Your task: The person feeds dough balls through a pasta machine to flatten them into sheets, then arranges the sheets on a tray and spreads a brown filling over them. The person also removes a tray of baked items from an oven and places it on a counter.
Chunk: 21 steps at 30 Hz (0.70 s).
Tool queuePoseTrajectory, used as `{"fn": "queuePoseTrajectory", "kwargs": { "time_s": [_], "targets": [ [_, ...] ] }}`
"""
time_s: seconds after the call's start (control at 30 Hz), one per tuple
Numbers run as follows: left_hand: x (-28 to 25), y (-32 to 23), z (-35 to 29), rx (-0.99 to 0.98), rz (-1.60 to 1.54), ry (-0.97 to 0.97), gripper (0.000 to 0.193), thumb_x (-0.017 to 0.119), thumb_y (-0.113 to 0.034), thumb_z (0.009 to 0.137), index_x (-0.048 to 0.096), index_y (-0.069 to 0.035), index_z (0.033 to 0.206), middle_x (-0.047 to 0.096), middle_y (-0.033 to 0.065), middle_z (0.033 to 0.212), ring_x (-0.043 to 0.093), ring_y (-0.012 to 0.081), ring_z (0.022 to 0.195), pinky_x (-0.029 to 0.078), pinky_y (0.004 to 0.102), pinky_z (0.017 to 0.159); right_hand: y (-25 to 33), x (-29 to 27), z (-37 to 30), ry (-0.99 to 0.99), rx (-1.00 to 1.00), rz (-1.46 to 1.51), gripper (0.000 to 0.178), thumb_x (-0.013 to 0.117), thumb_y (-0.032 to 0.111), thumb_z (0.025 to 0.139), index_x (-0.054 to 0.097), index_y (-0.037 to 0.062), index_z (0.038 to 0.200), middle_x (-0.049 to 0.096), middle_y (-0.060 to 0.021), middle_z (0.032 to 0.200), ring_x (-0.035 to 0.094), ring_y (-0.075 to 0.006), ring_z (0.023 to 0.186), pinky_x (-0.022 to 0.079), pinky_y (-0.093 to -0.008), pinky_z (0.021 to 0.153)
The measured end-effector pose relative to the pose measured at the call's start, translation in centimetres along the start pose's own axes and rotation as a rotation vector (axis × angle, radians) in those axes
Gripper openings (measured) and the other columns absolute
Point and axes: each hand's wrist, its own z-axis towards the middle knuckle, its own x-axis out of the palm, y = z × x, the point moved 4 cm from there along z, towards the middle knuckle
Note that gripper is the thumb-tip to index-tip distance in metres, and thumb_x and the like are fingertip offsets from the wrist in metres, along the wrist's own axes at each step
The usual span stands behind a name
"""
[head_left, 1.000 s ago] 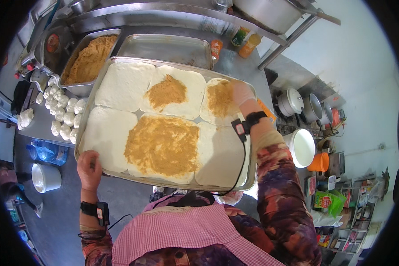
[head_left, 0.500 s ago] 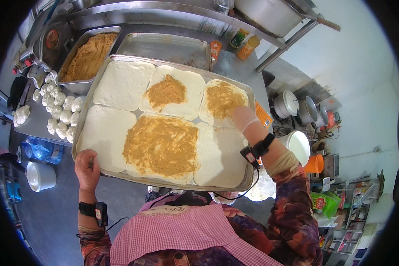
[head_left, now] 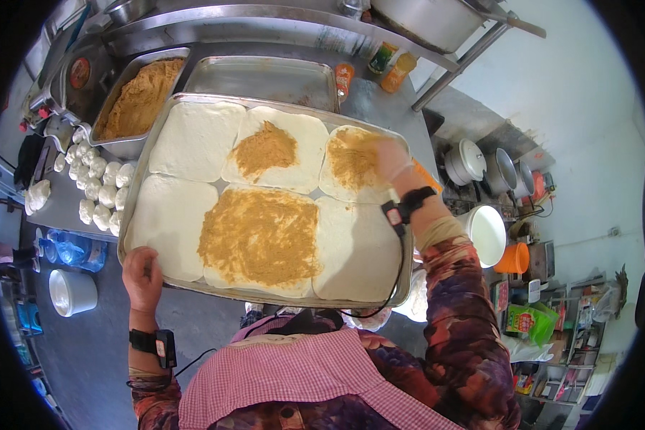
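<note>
A large metal baking tray (head_left: pixel 344 303) lies before me, carrying several flat sheets of pale dough. My left hand (head_left: pixel 142 276) is closed on its near left corner, fingers curled at the rim. At the far right sheet (head_left: pixel 337 175), my right hand (head_left: pixel 394 159) touches the brown paste (head_left: pixel 355 154) spread there. That hand is smeared by motion, so its fingers cannot be made out; what looks like a thin clear glove covers it. A thick heap of paste (head_left: pixel 265 150) sits on the far middle sheet. The near middle sheet is largely coated with paste (head_left: pixel 261 236); the others are plain.
Beyond the tray stand a deep pan of brown paste (head_left: pixel 116 147), a second metal tray (head_left: pixel 265 75) and several bottles (head_left: pixel 399 72). Dough balls (head_left: pixel 107 195) lie at left. A white bucket (head_left: pixel 73 292) is at lower left; pots (head_left: pixel 466 161) stand at right.
My right hand has moved away from me, toward the far right corner of the tray, across the paste. My left hand stays on the tray corner.
</note>
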Motion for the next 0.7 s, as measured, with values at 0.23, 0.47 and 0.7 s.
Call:
{"fn": "queuePoseTrajectory", "kwargs": {
  "time_s": [0.23, 0.47, 0.7],
  "targets": [
    [0.0, 0.1, -0.1, 0.015, -0.005, -0.018, 0.017, 0.060, 0.005, 0.073, 0.058, -0.006, 0.085, 0.062, 0.0108, 0.088, 0.059, 0.0314, 0.084, 0.047, 0.0379, 0.074, -0.7, 1.1, -4.7, 0.433, 0.165, -0.120, 0.016, 0.056, 0.013, 0.081, 0.068, 0.0033, 0.084, 0.067, -0.0183, 0.082, 0.065, -0.0356, 0.080, 0.052, -0.0433, 0.071],
    [0.0, 0.0, 0.1, 0.017, 0.016, -0.007, 0.017, 0.059, 0.005, 0.073, 0.058, -0.006, 0.085, 0.062, 0.0105, 0.087, 0.059, 0.0316, 0.083, 0.047, 0.0383, 0.075, 5.1, -1.4, 1.4, 0.230, 0.164, -0.135, 0.018, 0.054, 0.013, 0.080, 0.068, 0.0027, 0.077, 0.067, -0.0185, 0.077, 0.066, -0.0331, 0.078, 0.052, -0.0409, 0.068],
    [-0.1, 0.1, 0.0, 0.034, -0.038, -0.044, 0.018, 0.059, 0.007, 0.072, 0.058, -0.006, 0.085, 0.062, 0.0110, 0.087, 0.060, 0.0319, 0.082, 0.048, 0.0379, 0.075, 1.2, -0.2, -5.3, 0.368, 0.320, -0.229, 0.019, 0.053, 0.013, 0.081, 0.067, 0.0041, 0.090, 0.067, -0.0184, 0.079, 0.065, -0.0358, 0.073, 0.052, -0.0432, 0.068]
  ]
}}
